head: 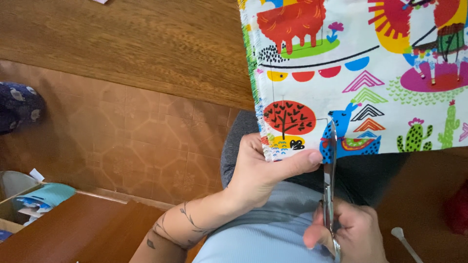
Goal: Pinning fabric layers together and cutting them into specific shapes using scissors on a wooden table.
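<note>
A bright printed fabric with llamas, cacti and a tree hangs over the edge of a wooden table. My left hand pinches the fabric's lower left corner, thumb on top. My right hand grips a pair of metal scissors from below. The blades point up and bite into the fabric's lower edge, beside a thin drawn line near the tree print. The scissor handles are mostly hidden in my fingers.
A tiled floor lies below the table. A dark patterned slipper sits at far left. A box with teal and white items stands lower left beside a wooden surface. A white swab-like stick shows at lower right.
</note>
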